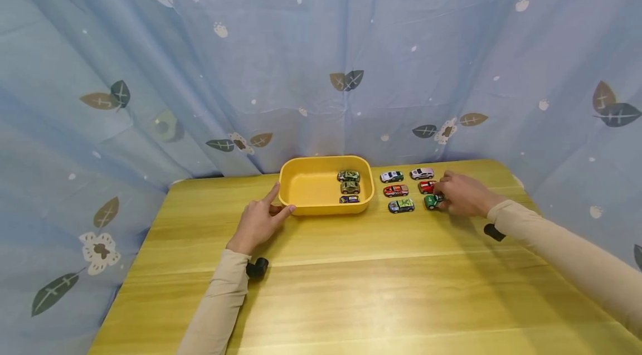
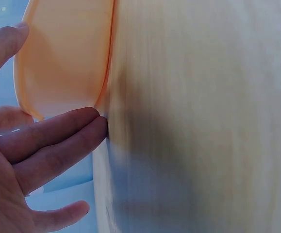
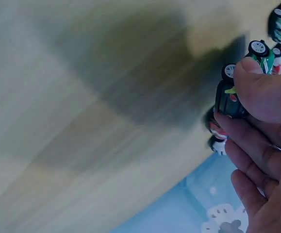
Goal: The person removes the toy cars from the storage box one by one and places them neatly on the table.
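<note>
In the head view my left hand (image 1: pixel 258 220) touches the left end of a yellow plastic bin (image 1: pixel 328 209), its digits spread around the near-left corner. The left wrist view shows straight fingers (image 2: pixel 65 141) against the bin's end (image 2: pixel 67 58). Over at the right, my right hand (image 1: pixel 463 193) pinches a green toy car (image 1: pixel 432 201) between thumb and fingers; the hand hides its rear part. Close up in the right wrist view, the green car (image 3: pixel 230 101) has black windows and silver-rimmed wheels. Just behind it stands a red toy car (image 1: pixel 426 186), partly covered by the hand.
Inside the bin, at its right end, sit a camouflage car (image 1: pixel 348 176), an olive car (image 1: pixel 350 188) and a blue car (image 1: pixel 349 199). Between bin and right hand stand a white car (image 1: pixel 392 176), an orange-red car (image 1: pixel 395 190) and a yellow-green car (image 1: pixel 401 206). A pinkish-white car (image 1: pixel 422 173) stands farther back. A blue curtain (image 1: pixel 321 54) hangs behind the table.
</note>
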Motion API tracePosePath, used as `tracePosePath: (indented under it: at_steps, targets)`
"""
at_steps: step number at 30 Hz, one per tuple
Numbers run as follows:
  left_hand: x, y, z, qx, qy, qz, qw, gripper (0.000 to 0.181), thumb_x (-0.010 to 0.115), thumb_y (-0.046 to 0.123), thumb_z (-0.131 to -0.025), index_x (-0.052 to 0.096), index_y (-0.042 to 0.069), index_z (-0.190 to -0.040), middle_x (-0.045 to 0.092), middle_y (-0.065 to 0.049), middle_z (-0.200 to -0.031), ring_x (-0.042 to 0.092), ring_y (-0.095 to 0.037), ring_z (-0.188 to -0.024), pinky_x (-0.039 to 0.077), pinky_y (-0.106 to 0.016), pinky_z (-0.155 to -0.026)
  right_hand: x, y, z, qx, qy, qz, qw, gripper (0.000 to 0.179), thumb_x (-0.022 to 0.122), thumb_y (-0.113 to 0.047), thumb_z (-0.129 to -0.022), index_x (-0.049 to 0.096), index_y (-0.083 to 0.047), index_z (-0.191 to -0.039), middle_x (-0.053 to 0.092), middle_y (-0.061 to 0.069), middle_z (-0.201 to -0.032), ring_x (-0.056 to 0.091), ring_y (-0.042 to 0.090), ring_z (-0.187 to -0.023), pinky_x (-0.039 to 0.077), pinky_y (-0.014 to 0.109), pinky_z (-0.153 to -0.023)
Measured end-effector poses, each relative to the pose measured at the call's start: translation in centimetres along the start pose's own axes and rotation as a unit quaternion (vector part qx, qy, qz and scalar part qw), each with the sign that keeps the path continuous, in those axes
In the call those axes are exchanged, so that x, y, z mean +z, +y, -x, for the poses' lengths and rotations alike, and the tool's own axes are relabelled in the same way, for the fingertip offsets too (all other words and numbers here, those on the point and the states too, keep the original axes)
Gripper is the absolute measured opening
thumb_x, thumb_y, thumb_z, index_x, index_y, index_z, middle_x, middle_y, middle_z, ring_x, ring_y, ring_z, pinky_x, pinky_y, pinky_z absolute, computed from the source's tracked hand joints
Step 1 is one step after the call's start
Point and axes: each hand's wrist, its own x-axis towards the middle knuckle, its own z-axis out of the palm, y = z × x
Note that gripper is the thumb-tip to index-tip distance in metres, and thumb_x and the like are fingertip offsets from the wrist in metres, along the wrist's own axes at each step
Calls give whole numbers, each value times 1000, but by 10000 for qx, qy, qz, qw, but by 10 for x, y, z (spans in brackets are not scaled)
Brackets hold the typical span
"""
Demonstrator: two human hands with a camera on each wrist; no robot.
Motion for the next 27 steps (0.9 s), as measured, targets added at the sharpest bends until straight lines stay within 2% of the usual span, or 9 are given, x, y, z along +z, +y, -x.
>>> tracePosePath:
  at_steps: [6,17,23,27]
  targets:
    - [0,0,1,1,43,-26,10000,90,65,62,-101,34,8,-167,80,-18,-111,75,-39,-111,57,-55,-101,8,-1,1,-41,69,11,10000,16,87,-9,-83,77,-7,-96,73,5,-93,61,25,-89,58,50,-84]
    - [-1,0,1,37,74,-60,9999,89,65,60,-101,35,7,-166,80,-18,-110,75,-40,-110,57,-55,-100,16,2,3,158,33,-83,9998,25,90,-14,-82,79,-5,-103,76,8,-98,62,28,-93,58,52,-86]
    - [0,1,2,61,54,-39,10000,89,65,60,-101,35,6,-166,81,-17,-109,76,-40,-110,57,-56,-101,1,-3,0,345,-16,-198,9992,47,96,-24,-77,76,-5,-116,77,9,-104,63,32,-99,58,54,-86]
    - [0,1,2,52,90,-22,9999,89,65,60,-101,36,6,-165,81,-18,-109,75,-40,-110,57,-56,-101,-17,-7,-9,303,338,-374,9983,50,95,-25,-80,74,-5,-120,76,13,-110,62,34,-103,56,55,-88]
